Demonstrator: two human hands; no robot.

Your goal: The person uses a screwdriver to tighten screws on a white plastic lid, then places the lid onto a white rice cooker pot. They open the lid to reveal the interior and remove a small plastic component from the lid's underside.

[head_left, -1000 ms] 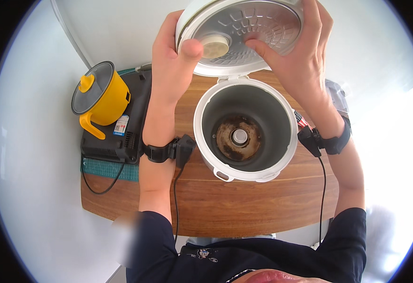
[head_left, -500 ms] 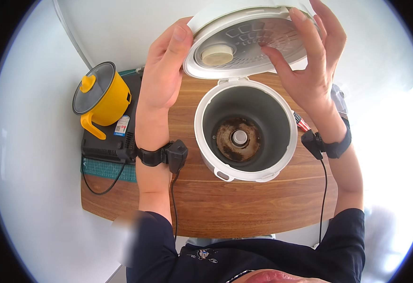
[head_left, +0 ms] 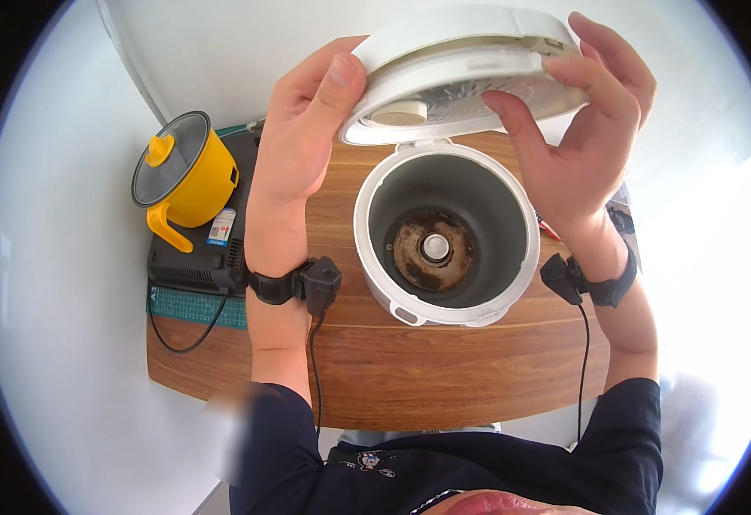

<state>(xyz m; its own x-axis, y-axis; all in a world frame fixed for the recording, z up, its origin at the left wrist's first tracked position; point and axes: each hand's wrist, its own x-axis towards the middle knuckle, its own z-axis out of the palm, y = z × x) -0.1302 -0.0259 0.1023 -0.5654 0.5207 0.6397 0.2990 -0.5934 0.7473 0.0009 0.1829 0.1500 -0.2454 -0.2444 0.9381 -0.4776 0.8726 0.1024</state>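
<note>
A white rice cooker (head_left: 374, 268) stands on the table, its grey inside bare down to a stained brown heating plate (head_left: 434, 266) with a round metal button in the middle. Its hinged lid (head_left: 470, 39) is raised at the far side, tilted so its metal inner plate (head_left: 470, 93) and a cream round cap (head_left: 399, 113) show from below. My left hand (head_left: 311, 112) is closed on the lid's left edge, thumb in front. At the right edge is my right hand (head_left: 586, 129), fingers spread, its blurred index fingertip by the rim and thumb beneath the inner plate.
To the left, a yellow pot (head_left: 199, 184) with a dark lid sits on a black appliance (head_left: 187, 269), beside a small white-and-blue packet (head_left: 221, 227). A green cutting mat (head_left: 199, 309) lies beneath. Black cables run from bands on both my wrists.
The lid has tipped, so less of its inner plate shows and more of its outer side does. My right hand has shifted slightly right and down; the left moved slightly with the lid.
</note>
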